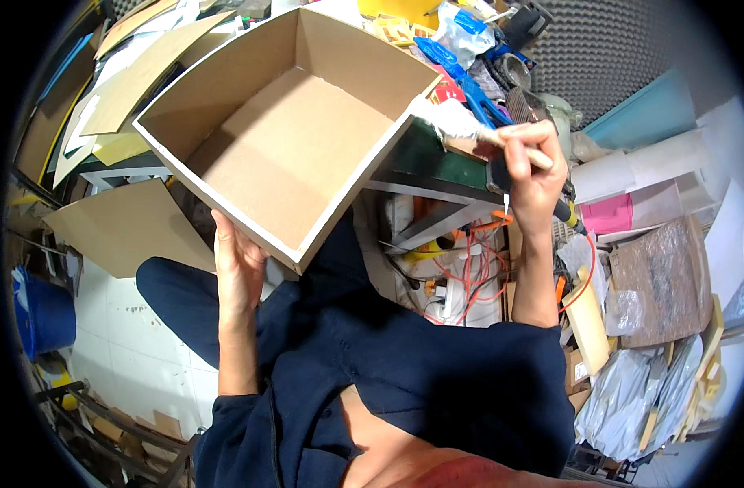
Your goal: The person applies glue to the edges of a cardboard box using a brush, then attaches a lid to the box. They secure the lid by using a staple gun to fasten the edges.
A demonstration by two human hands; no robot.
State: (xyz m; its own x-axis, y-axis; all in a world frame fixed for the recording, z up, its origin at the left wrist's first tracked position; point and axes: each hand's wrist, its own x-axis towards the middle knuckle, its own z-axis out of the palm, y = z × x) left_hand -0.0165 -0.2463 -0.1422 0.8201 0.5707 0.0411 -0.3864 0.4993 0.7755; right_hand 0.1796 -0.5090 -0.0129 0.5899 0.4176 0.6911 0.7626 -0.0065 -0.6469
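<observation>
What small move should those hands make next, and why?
Perhaps the right hand should draw the brush around the right corner of the box onto the far edge: its tip sits at that corner, and the far edge looks browner than the white near edge.

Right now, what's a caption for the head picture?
Left hand holds an open cardboard box; right hand holds a white-tipped brush by one corner.

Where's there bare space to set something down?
White floor between the blue bucket and navy trouser leg, bar specks; the cardboard box is bare inside, but held in the left hand. Crowded: the green bench behind the brush, and floor among the red cables.
</observation>
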